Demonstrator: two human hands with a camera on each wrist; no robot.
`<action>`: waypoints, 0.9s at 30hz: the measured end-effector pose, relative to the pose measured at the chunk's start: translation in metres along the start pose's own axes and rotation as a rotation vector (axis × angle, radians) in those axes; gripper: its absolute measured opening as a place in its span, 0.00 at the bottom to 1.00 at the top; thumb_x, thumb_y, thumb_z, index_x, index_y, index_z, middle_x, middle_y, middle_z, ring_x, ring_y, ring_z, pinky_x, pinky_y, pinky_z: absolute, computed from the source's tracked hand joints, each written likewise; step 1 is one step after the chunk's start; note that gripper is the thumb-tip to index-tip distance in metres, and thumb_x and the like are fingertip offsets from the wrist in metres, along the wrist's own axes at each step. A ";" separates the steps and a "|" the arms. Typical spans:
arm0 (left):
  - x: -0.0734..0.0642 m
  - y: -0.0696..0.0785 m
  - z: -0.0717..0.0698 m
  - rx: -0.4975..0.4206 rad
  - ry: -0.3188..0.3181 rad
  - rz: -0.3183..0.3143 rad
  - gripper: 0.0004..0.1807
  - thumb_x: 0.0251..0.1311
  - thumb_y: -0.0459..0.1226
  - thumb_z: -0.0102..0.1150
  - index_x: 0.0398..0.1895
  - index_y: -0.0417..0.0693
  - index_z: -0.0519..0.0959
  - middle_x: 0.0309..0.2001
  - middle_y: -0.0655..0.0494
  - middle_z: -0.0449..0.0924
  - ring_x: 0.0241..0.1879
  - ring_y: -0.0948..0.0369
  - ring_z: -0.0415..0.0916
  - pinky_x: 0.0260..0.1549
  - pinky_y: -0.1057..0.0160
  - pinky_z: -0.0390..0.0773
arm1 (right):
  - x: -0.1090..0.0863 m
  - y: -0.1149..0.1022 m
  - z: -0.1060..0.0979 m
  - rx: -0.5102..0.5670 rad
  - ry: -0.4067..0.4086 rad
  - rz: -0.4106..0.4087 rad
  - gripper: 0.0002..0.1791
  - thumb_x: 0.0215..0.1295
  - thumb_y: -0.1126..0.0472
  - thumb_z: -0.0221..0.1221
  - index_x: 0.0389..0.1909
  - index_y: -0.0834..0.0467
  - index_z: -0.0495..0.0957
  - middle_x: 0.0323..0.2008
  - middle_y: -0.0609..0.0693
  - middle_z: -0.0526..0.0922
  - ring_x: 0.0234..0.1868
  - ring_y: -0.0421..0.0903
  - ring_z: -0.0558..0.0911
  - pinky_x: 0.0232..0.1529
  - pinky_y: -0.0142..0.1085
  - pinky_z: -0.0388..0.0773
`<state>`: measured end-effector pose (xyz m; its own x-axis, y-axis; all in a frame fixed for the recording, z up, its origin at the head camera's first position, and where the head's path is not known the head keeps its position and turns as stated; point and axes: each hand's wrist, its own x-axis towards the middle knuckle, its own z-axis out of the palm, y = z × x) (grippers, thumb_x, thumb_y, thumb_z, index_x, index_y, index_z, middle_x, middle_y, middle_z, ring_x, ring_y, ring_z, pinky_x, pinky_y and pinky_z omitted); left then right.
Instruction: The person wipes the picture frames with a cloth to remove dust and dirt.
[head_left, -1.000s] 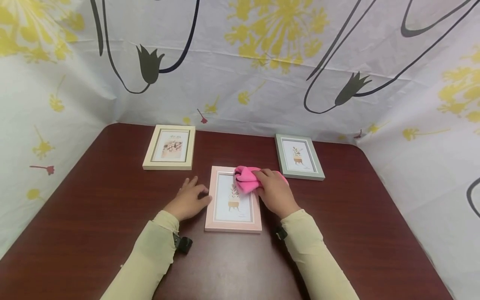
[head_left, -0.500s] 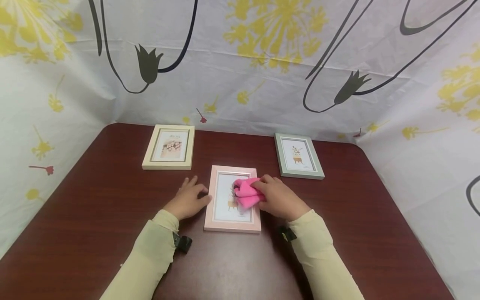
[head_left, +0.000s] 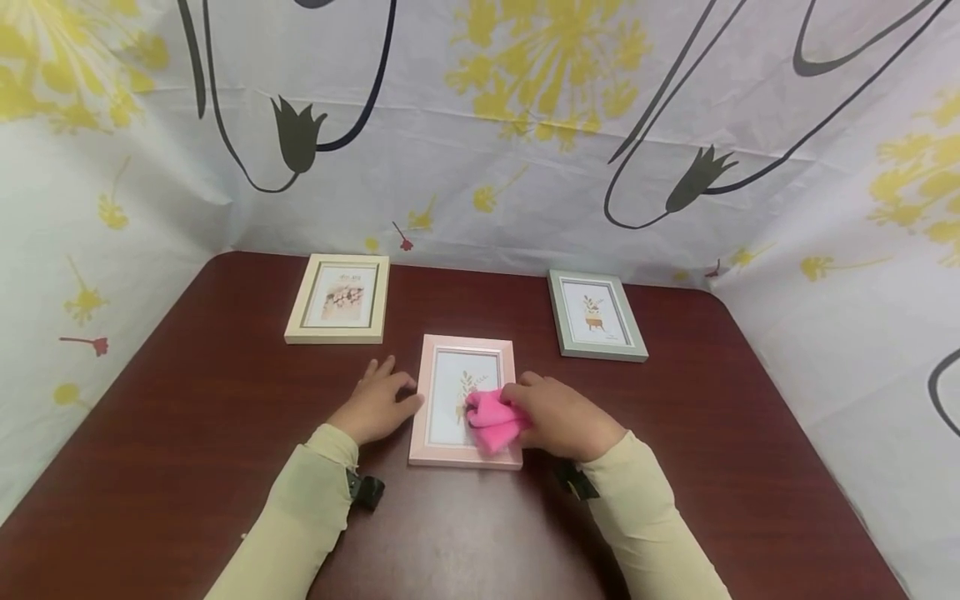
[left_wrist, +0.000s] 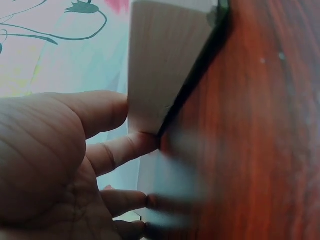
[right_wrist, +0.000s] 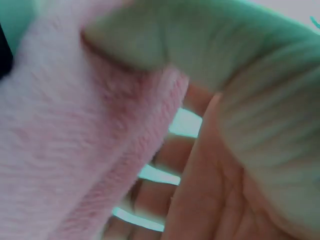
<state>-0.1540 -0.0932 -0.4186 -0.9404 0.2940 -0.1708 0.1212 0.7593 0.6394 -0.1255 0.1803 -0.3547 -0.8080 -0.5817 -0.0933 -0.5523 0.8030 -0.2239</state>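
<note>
A pink picture frame (head_left: 442,454) with a potted-plant print lies flat in the middle of the table. My right hand (head_left: 566,417) pinches a folded bright pink cloth (head_left: 495,419), which rests on the glass and lower right border of this frame. In the right wrist view, the thumb presses on the fluffy cloth (right_wrist: 65,130), with the other fingers behind it. At the frame's left edge my left hand (head_left: 377,402) rests with spread fingers. The left wrist view shows its thumb and index fingertips touching the side of the picture frame (left_wrist: 160,65).
A cream picture frame (head_left: 300,325) lies at the back left of the dark red-brown table (head_left: 187,433). Farther right lies a pale green picture frame (head_left: 633,329). A white patterned sheet (head_left: 450,150) stands around the back and sides.
The cloth in my right hand has slid down over the picture frame, from its upper right part to the lower right. My left hand stays at the left edge.
</note>
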 end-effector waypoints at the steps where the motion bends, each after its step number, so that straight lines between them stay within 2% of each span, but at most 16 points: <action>1: 0.000 0.000 0.000 0.004 0.001 0.007 0.18 0.70 0.44 0.54 0.54 0.40 0.78 0.74 0.28 0.49 0.74 0.32 0.35 0.67 0.33 0.42 | 0.001 0.001 0.001 -0.012 0.021 0.012 0.21 0.52 0.59 0.75 0.48 0.53 0.81 0.31 0.45 0.71 0.31 0.43 0.71 0.34 0.36 0.73; 4: 0.000 0.000 0.001 0.014 0.000 0.022 0.18 0.71 0.44 0.53 0.54 0.40 0.78 0.74 0.28 0.49 0.74 0.31 0.35 0.67 0.32 0.43 | 0.008 0.004 0.006 -0.050 0.091 0.080 0.21 0.55 0.59 0.73 0.50 0.53 0.81 0.34 0.48 0.74 0.34 0.46 0.74 0.37 0.39 0.76; 9: -0.002 -0.001 0.001 0.016 -0.003 0.017 0.18 0.72 0.44 0.52 0.54 0.40 0.78 0.74 0.28 0.49 0.74 0.32 0.36 0.67 0.32 0.44 | 0.024 0.015 0.016 -0.060 0.203 0.197 0.25 0.59 0.61 0.70 0.58 0.55 0.79 0.44 0.53 0.80 0.44 0.53 0.80 0.50 0.46 0.79; 12: -0.002 0.000 0.001 0.016 -0.004 0.014 0.18 0.72 0.44 0.52 0.54 0.40 0.78 0.74 0.28 0.49 0.74 0.32 0.36 0.67 0.32 0.44 | 0.031 0.021 0.022 -0.056 0.263 0.239 0.26 0.60 0.61 0.69 0.61 0.56 0.78 0.49 0.55 0.82 0.50 0.54 0.81 0.56 0.47 0.76; 16: -0.001 0.000 0.001 0.017 -0.001 0.016 0.18 0.72 0.44 0.52 0.54 0.40 0.78 0.74 0.28 0.49 0.74 0.32 0.36 0.67 0.32 0.44 | 0.037 0.027 0.027 -0.044 0.304 0.258 0.27 0.61 0.61 0.69 0.62 0.57 0.77 0.54 0.56 0.82 0.55 0.56 0.80 0.59 0.48 0.74; 19: -0.002 -0.001 0.001 0.018 0.002 0.018 0.19 0.72 0.44 0.52 0.55 0.40 0.78 0.74 0.28 0.49 0.74 0.32 0.36 0.67 0.32 0.44 | 0.037 0.030 0.028 -0.036 0.296 0.239 0.27 0.60 0.61 0.69 0.62 0.58 0.77 0.55 0.57 0.81 0.56 0.56 0.80 0.58 0.48 0.75; 22: -0.002 -0.002 0.002 0.023 0.001 0.017 0.19 0.72 0.45 0.52 0.55 0.40 0.78 0.74 0.29 0.49 0.74 0.32 0.36 0.67 0.33 0.44 | 0.033 0.030 0.025 -0.047 0.254 0.192 0.26 0.60 0.61 0.69 0.60 0.58 0.78 0.52 0.56 0.81 0.52 0.54 0.81 0.56 0.46 0.77; 24: -0.002 -0.002 0.002 0.026 0.000 0.019 0.20 0.72 0.45 0.52 0.55 0.40 0.78 0.74 0.29 0.49 0.74 0.32 0.36 0.67 0.33 0.44 | 0.029 0.028 0.021 -0.049 0.209 0.152 0.25 0.59 0.61 0.69 0.58 0.57 0.79 0.49 0.55 0.80 0.47 0.52 0.80 0.53 0.45 0.78; 27: -0.002 -0.002 0.001 0.030 -0.001 0.022 0.20 0.72 0.45 0.51 0.56 0.40 0.77 0.74 0.29 0.48 0.74 0.33 0.36 0.68 0.33 0.44 | 0.020 0.022 0.012 -0.023 0.108 0.113 0.23 0.56 0.61 0.70 0.54 0.55 0.80 0.42 0.50 0.77 0.39 0.48 0.77 0.45 0.40 0.77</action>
<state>-0.1519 -0.0946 -0.4201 -0.9372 0.3113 -0.1576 0.1512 0.7695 0.6205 -0.1515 0.1842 -0.3734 -0.8820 -0.4712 -0.0115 -0.4602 0.8662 -0.1950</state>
